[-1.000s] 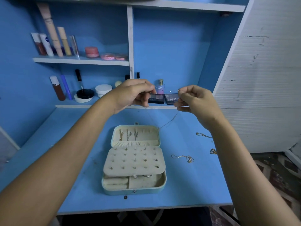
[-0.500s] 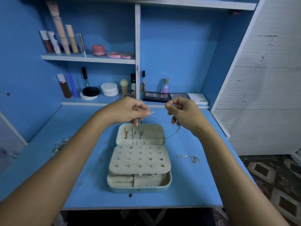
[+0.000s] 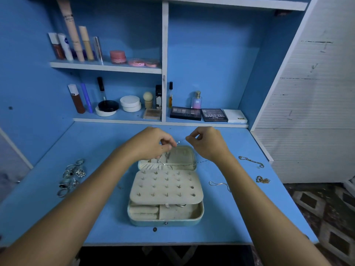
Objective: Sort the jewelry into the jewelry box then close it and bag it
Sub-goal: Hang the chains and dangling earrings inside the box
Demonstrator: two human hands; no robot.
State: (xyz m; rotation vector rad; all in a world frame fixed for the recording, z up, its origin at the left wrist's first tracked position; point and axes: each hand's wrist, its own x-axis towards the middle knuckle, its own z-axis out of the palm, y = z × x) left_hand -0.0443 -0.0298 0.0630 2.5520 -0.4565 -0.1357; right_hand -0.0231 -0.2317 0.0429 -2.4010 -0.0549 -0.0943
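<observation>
Two hands work above the far end of an open jewelry box (image 3: 165, 198) that sits in the middle of a blue desk (image 3: 99, 223). The left hand (image 3: 151, 144) and the right hand (image 3: 208, 144) each have thumb and forefinger curled together, pinching an end of a thin silver chain (image 3: 180, 164). A short stretch of it runs between the two pinches; the rest droops in a loop across the box's raised lid, along the gathered pocket, and out past the lid's right edge.

The box lies with its lid hinged open away from the person. A cream earring panel (image 3: 166, 186) dotted with studs covers most of the base (its near edge is lifted enough to show ring rolls and a compartment beneath). A few small hanging pieces show inside the lid, partly hidden by the left hand.

On the desk to the left, well apart from the box, lies a cluster of silver rings (image 3: 71, 176). To the right lie three more chains: a thin silver necklace (image 3: 219, 184) just beside the box and partly under the right forearm, a beaded gold chain (image 3: 251, 161) farther out, and a small gold tangle (image 3: 262, 179) near the desk's right edge.

Cosmetics line the shelves (image 3: 107, 66) behind.
</observation>
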